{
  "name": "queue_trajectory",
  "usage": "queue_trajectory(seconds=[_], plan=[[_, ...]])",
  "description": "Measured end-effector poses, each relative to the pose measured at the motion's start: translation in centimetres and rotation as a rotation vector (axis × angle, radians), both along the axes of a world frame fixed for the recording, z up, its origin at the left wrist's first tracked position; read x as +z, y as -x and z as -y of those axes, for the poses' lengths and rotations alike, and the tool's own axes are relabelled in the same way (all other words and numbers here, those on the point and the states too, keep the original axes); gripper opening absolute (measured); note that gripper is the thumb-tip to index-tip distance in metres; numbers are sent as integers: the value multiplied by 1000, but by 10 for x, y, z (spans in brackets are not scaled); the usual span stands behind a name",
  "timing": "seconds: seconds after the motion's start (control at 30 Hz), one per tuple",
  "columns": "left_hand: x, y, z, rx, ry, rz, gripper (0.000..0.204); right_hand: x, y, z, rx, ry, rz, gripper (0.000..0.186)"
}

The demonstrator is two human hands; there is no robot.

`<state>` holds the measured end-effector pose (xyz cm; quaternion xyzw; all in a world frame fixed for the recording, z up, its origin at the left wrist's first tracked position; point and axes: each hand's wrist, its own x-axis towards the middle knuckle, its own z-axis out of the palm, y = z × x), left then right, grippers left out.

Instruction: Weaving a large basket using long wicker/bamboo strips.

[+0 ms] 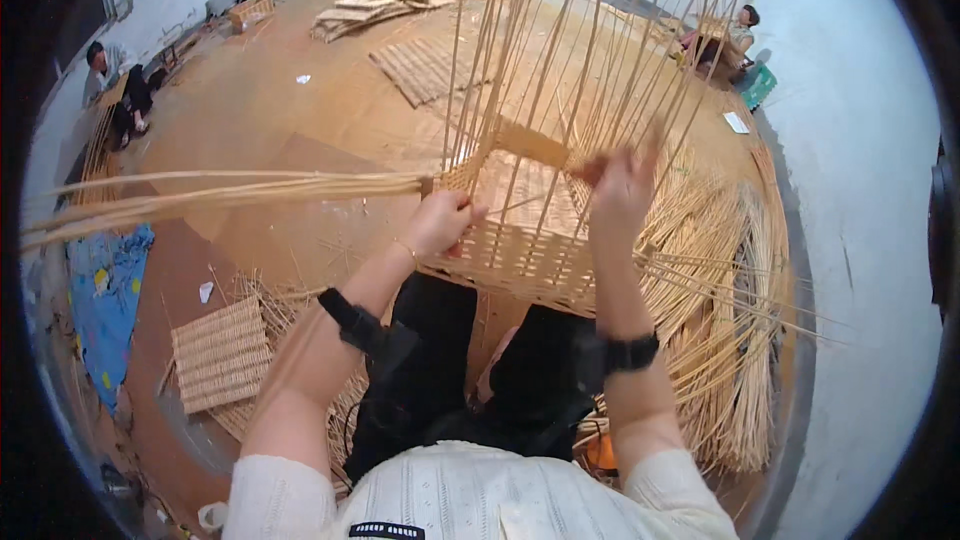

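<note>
A: Where is the basket [530,262]?
B: Across the person's lap, above the dark trousers [420,340], its open top facing up.

A: And its long axis?
B: The near wall runs side to side, its right end dipping toward the person. The right hand and forearm cover part of that end, so I can't be sure this is the longest side.

A: Which way do the loose ends point?
B: Upright sticks [487,70] rise from the walls, pointing up and away from the person, fanning out at the top. A bundle of strands [300,185] sticks out flat from the left corner, nearly level, toward the left.

A: How are the hands?
B: The left hand [437,225] has its grip clamped on the near wall's left end, thumb and fingers over the rim. The right hand [622,185] is raised at the right side, fingers bent among the sticks; I can't tell whether its grip is closed on one.

A: Farther out?
B: A big pile of cane [735,370] lies right on the floor, a woven panel [222,352] to the lower left, a blue sheet [105,290] beyond it. Ahead lie a flat mat [425,70] and a stack of panels [375,10]. Two people sit along the walls, one left [115,90], one right [738,40] beside a green crate [760,86].
</note>
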<state>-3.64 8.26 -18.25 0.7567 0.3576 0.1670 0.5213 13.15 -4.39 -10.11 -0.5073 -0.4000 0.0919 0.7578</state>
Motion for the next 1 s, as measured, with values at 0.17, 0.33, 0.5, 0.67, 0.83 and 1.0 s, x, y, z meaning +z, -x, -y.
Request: queue_trajectory(seconds=[0.17, 0.33, 0.5, 0.67, 0.83, 1.0], plan=[[22, -6, 4, -59, 19, -171, 42, -63, 19, 68, -224, -54, -2, 57], [51, -35, 33, -118, -892, -396, 40, -72, 7, 78, -224, 42, -49, 60], [22, -83, 38, -367, -329, -244, 39, -69, -2, 86, -190, 110, -166, 48], [12, -90, 65, -142, -411, -97, 37, -40, -61, 32, -592, 314, 1081, 52], [0, -100, 53, -50, -378, -108, 41, -7, -68, 23, -238, 159, 86, 62], [10, -109, 35, -135, -269, -276, 60, -65, -42, 107, -370, 155, -36, 47]])
